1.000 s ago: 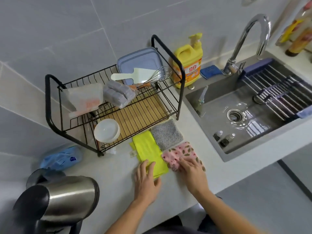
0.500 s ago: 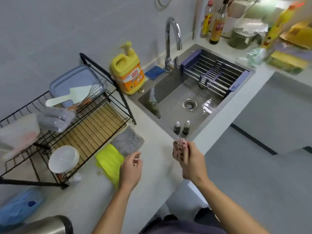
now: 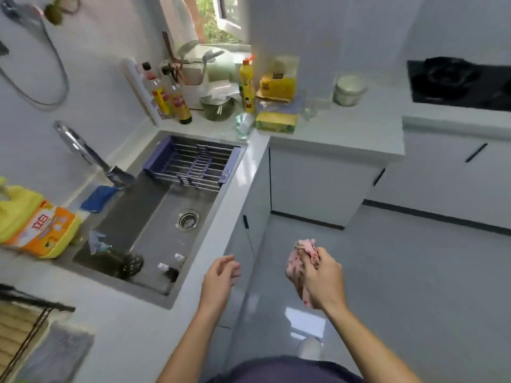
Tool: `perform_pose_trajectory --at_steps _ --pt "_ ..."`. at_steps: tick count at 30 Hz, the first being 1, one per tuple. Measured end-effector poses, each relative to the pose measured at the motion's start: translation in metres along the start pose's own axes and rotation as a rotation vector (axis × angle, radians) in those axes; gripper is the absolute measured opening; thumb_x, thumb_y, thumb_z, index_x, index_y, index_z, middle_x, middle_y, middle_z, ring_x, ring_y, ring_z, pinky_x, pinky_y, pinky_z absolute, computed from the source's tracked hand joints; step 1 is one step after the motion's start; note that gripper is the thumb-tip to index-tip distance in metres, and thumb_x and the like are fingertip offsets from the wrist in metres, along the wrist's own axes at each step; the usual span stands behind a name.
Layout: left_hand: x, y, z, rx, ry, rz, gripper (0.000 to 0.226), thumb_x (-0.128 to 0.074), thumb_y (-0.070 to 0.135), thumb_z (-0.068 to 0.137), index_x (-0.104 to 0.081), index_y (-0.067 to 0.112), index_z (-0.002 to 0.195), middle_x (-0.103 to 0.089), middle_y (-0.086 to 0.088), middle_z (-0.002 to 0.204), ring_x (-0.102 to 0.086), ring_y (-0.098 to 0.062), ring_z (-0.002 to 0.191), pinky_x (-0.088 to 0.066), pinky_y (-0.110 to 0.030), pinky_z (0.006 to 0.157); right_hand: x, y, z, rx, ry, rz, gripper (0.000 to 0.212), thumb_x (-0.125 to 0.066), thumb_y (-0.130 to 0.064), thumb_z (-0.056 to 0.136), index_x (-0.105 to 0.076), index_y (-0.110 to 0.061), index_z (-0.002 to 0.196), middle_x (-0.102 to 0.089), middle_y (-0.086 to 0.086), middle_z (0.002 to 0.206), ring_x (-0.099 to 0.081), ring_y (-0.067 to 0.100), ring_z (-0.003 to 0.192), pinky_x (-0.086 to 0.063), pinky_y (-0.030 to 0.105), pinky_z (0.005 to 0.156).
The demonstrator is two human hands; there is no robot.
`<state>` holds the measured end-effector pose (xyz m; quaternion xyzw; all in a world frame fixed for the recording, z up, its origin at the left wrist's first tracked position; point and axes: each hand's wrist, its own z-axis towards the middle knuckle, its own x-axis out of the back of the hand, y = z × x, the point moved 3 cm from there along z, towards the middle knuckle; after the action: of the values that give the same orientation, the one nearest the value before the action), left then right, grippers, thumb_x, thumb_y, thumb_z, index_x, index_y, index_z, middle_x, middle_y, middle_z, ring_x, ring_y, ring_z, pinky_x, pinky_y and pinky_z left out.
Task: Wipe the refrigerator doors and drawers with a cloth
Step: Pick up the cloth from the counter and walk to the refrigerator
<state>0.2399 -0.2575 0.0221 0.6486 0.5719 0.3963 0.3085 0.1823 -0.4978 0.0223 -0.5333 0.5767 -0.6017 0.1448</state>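
A pink patterned cloth (image 3: 296, 268) is gripped bunched in the right hand (image 3: 322, 280) — long axis roughly vertical; the left hand (image 3: 219, 279) is held loosely open, empty.

Pink cloth (image 3: 295, 268) bunched in our right hand (image 3: 322, 279).
We see it is pink with small dark red specks, crumpled into a tight wad. Our fingers curl round its middle, so one ruffled end sticks up above the knuckles and the other hangs down below the palm. It rests on nothing: we hold it in the air, well to the right of the sink (image 3: 132, 211) and nearer to us than the basin.
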Motion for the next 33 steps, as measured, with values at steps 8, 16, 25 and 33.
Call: perform_pose_trajectory --at_steps 8,16,25,33 --pt "-0.147 0.047 0.014 -0.048 -0.235 0.103 0.019 -0.052 0.011 0.108 -0.066 0.009 0.121 -0.075 -0.011 0.106 -0.069 -0.020 0.090 -0.055 -0.030 0.080 0.127 0.036 0.040 -0.138 0.250 0.034 0.043 -0.049 -0.055 0.106 -0.051 -0.024 0.077 -0.064 -0.011 0.074 -0.061 0.020 0.077 -0.044 0.039 0.069" --pt "-0.287 0.070 0.026 -0.075 -0.540 0.323 0.020 -0.052 0.025 0.110 -0.068 0.021 0.120 -0.076 -0.002 0.109 -0.072 -0.017 0.101 -0.053 -0.028 0.085 0.198 0.079 0.060 -0.355 0.316 0.004 0.033 -0.039 -0.047 0.111 -0.051 -0.016 0.106 -0.065 0.001 0.092 -0.064 0.032 0.092 -0.048 0.041 0.075" --pt "-0.433 0.129 0.084 -0.113 -0.881 0.496 0.028 -0.046 0.030 0.111 -0.070 0.016 0.115 -0.076 -0.010 0.110 -0.071 -0.026 0.102 -0.055 -0.044 0.098 0.252 0.102 0.109 -0.567 0.642 0.055 0.016 -0.050 -0.028 0.109 -0.057 -0.021 0.121 -0.071 0.005 0.107 -0.066 0.031 0.101 -0.049 0.037 0.080" --pt "-0.564 0.153 0.103 -0.075 -1.151 0.565 0.047 -0.027 0.038 0.116 -0.061 0.006 0.123 -0.071 -0.014 0.104 -0.068 -0.024 0.092 -0.052 -0.034 0.080 0.289 0.086 0.125 -0.623 1.007 0.133 0.026 -0.057 -0.018 0.106 -0.064 -0.017 0.131 -0.068 -0.004 0.122 -0.062 0.015 0.112 -0.046 0.025 0.091"
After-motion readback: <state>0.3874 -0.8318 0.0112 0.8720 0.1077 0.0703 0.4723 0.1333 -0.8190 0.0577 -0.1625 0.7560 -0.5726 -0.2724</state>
